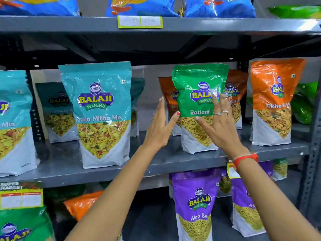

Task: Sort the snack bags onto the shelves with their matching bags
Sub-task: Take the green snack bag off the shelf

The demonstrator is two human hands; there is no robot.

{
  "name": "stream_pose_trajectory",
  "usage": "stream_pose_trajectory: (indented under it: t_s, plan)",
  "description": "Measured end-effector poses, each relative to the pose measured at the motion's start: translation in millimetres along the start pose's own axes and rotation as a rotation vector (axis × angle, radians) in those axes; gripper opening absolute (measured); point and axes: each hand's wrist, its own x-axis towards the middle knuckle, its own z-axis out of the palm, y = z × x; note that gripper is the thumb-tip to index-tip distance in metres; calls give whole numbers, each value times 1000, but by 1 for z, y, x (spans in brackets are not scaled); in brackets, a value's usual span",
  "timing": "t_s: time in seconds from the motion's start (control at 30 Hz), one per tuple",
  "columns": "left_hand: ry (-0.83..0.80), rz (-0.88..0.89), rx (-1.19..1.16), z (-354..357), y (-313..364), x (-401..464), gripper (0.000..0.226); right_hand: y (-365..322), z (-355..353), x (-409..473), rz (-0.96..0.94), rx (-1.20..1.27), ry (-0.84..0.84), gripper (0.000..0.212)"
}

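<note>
Green foil catches my eye first: the Ratlami bag (199, 105) stands upright on the middle shelf (107, 164), its white base resting on the grey metal. I see it flanked by both hands. The left hand (160, 126) is at its left edge, fingers straight and spread apart, the red-nailed thumb touching the bag's lower left side. The right hand (219, 122) lies across the bag's front right, fingers extended and apart over the logo, rings on two of them, thumb pressed near the printed name. Neither hand is closed around the bag; both are flat and open against it.

Directly behind the green bag I make out two orange bags (234, 94), partly hidden. To the right, a further orange Tikha bag (272, 101) stands apart from it. Well to the left stands a teal Khatta Mitha Mix bag (100, 112), with more teal ones behind and beside it. Below, on the lower shelf, a purple Aloo Sev bag (196, 202) sits under my right forearm. Blue bags (142, 6) line the top shelf.
</note>
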Motion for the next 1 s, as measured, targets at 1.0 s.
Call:
stream_pose_trajectory:
  t_s: [1.0]
  plan:
    - [177, -166, -671, -7, 8, -149, 27, -53, -8, -128, 385, 659, -235, 95]
